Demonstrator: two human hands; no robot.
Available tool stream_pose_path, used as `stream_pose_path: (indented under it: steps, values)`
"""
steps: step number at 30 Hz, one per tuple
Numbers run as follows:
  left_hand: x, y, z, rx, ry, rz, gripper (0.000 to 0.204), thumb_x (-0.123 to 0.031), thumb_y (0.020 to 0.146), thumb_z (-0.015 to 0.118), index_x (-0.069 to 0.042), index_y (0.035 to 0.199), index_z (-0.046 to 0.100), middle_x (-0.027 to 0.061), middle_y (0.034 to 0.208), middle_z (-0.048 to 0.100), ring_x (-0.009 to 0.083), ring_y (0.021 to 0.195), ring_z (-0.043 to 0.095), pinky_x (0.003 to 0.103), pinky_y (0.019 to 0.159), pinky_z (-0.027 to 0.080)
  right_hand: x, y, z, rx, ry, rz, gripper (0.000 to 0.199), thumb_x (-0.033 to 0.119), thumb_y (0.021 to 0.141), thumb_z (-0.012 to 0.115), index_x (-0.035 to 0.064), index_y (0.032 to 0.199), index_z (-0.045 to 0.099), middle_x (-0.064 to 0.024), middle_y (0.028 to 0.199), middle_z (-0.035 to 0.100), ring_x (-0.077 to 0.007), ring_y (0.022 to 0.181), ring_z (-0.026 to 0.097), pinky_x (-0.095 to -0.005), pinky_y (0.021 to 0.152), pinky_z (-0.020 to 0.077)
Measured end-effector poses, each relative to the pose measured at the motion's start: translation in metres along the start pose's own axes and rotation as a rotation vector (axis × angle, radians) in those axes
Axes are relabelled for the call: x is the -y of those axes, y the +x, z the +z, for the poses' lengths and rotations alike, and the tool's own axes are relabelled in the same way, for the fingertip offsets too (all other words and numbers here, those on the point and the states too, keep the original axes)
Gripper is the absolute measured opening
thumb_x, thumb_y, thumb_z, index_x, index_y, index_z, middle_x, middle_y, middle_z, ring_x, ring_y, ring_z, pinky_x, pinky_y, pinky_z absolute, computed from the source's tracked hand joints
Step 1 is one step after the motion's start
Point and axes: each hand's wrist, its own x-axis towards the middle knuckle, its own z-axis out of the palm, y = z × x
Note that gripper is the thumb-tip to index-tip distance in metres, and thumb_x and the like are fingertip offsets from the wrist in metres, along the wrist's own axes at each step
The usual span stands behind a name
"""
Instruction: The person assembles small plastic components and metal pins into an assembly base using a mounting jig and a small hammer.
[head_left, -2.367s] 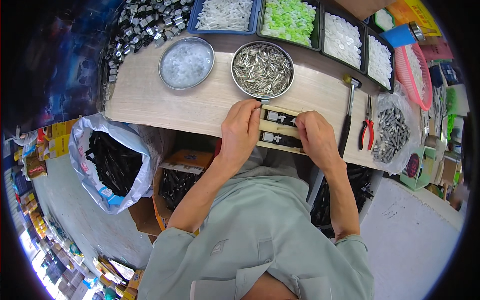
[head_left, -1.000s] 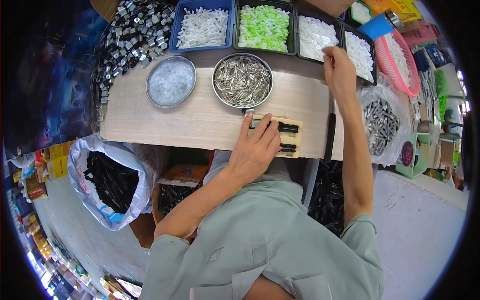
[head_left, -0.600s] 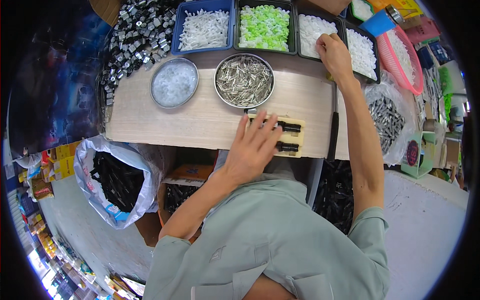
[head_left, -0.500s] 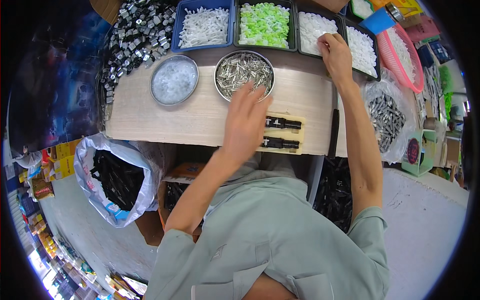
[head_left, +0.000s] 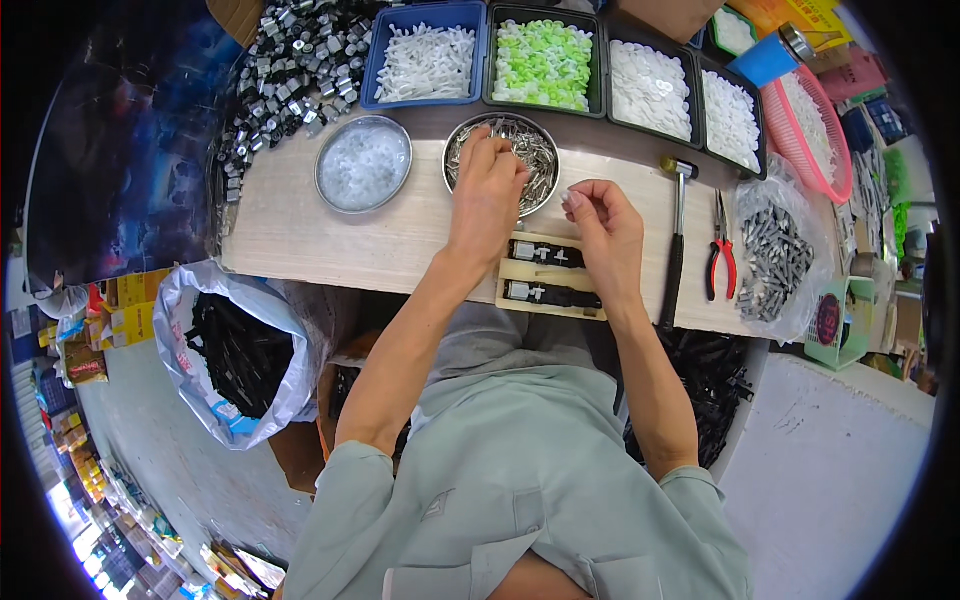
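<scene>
Left hand [head_left: 487, 190] in metal bowl [head_left: 537, 193] | right hand [head_left: 603, 232] over wooden jig [head_left: 540, 301]

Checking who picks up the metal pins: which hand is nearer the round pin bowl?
Left. The left hand is over the pin bowl, fingers in it; the right hand is beside it.

Shiny metal bowl [head_left: 500, 150] of metal pins on matt pale wooden board [head_left: 300, 230].

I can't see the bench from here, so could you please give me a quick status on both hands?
Left hand fingers in metal bowl of pins. Right hand pinching a small white piece, above wooden jig. Nothing in between.
</scene>
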Motion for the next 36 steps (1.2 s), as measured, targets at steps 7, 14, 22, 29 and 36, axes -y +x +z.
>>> stream_pose_path:
  steps: [7, 14, 22, 29, 36]
  values:
    - [-0.055, -0.027, -0.044, 0.158, -0.598, -0.608, 0.009, -0.006, 0.09, 0.07, 0.002, 0.092, 0.068, 0.0051, 0.08, 0.068, 0.0132, 0.078, 0.064, 0.029, 0.069, 0.05, 0.021, -0.024, 0.012, 0.016, 0.351, 0.174, 0.011, 0.007, 0.1, 0.058, -0.0023, 0.104, 0.061, -0.0061, 0.098, 0.066, -0.012, 0.09, 0.065, -0.0267, 0.085, 0.0536]
    - [-0.073, -0.036, -0.051, 0.196, -0.76, -0.717, 0.01, -0.008, 0.092, 0.07, 0.002, 0.094, 0.07, 0.0009, 0.083, 0.069, 0.005, 0.076, 0.061, 0.022, 0.069, 0.049, 0.023, -0.043, 0.008, -0.016, 0.346, 0.145, 0.01, 0.007, 0.1, 0.06, -0.0013, 0.104, 0.061, -0.0031, 0.096, 0.064, -0.0077, 0.087, 0.06, -0.0231, 0.08, 0.0506]
    - [-0.079, -0.04, -0.054, 0.208, -0.734, -0.69, 0.009, -0.006, 0.092, 0.069, 0.003, 0.093, 0.069, 0.0013, 0.083, 0.069, 0.0059, 0.076, 0.061, 0.023, 0.069, 0.05, 0.016, -0.054, 0.008, -0.114, -0.008, -0.213, 0.009, -0.003, 0.092, 0.064, -0.0017, 0.1, 0.061, -0.0082, 0.094, 0.067, -0.0156, 0.085, 0.064, -0.0259, 0.077, 0.052]
    - [-0.074, -0.049, -0.085, 0.473, -0.563, -0.48, 0.011, -0.006, 0.09, 0.07, 0.004, 0.093, 0.068, 0.0059, 0.081, 0.069, 0.009, 0.077, 0.062, 0.026, 0.069, 0.051, 0.023, -0.076, -0.027, 0.266, 0.054, -0.144, 0.013, -0.007, 0.089, 0.065, -0.0009, 0.1, 0.061, -0.0093, 0.101, 0.063, -0.0145, 0.088, 0.061, -0.0257, 0.077, 0.05]
    - [-0.068, -0.063, -0.084, 0.744, -1.09, -0.861, 0.014, -0.012, 0.096, 0.067, 0.002, 0.092, 0.068, 0.0007, 0.084, 0.068, 0.0051, 0.075, 0.059, 0.023, 0.069, 0.05, 0.041, -0.077, -0.05, 0.617, 0.02, -0.006, 0.013, -0.003, 0.088, 0.068, 0.0005, 0.096, 0.058, -0.0066, 0.096, 0.06, -0.0165, 0.081, 0.057, -0.0283, 0.072, 0.0477]
